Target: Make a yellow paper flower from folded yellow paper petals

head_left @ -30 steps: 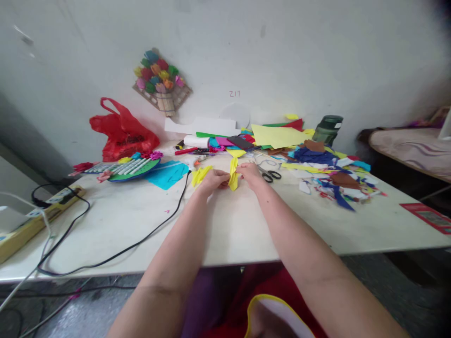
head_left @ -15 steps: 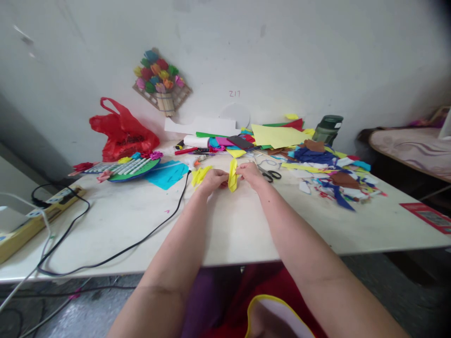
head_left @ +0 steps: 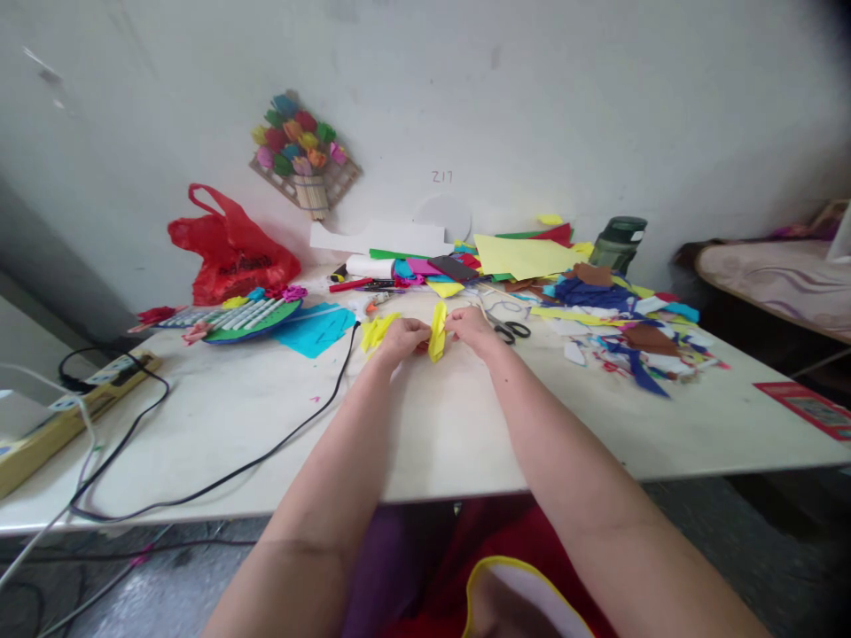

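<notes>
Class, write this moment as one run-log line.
left hand: holding yellow strip | right hand: fingers at strip's other side | scissors: on table, beside right hand | bottle: upright

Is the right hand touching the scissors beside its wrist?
Cannot tell. In the head view, the wrist of the right hand meets the scissors in outline, but this angle hides whether it rests on them or passes above.
</notes>
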{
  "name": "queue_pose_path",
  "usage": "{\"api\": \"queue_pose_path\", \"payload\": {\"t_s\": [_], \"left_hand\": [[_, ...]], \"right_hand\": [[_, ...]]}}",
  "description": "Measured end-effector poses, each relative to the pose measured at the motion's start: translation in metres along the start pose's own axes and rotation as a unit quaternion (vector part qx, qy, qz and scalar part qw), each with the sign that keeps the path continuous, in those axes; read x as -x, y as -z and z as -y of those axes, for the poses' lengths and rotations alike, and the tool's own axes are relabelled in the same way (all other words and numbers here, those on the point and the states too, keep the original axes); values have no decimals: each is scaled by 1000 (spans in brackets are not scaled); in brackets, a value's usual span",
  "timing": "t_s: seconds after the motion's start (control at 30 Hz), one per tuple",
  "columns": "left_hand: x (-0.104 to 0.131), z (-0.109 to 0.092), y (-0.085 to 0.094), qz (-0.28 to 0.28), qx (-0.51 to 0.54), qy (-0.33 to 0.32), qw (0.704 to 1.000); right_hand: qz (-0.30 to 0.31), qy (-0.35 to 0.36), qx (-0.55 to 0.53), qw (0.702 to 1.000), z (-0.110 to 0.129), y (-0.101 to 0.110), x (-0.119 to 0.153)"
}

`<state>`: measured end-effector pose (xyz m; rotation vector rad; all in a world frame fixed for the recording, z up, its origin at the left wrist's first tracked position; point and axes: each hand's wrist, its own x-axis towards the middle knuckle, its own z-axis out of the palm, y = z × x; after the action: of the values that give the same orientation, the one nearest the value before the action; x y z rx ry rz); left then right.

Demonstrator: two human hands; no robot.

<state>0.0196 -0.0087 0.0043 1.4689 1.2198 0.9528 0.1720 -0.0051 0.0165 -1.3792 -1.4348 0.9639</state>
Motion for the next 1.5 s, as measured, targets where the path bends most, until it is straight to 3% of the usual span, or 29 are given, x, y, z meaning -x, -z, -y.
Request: {"api": "queue_pose_path", "payload": {"t_s": [0.57,0.97,1.5], "left_hand": [[1,-1,0,-1,2,13,1000],[2,-2,-1,2,10,19,1000],[2,-2,-1,-2,9,17,1000]], "right_hand": [[49,10,-48,998,-10,3,-6],[21,11,-19,1000,-3,1,0],[-7,10,-37,999,-12,-7,-9]]}}
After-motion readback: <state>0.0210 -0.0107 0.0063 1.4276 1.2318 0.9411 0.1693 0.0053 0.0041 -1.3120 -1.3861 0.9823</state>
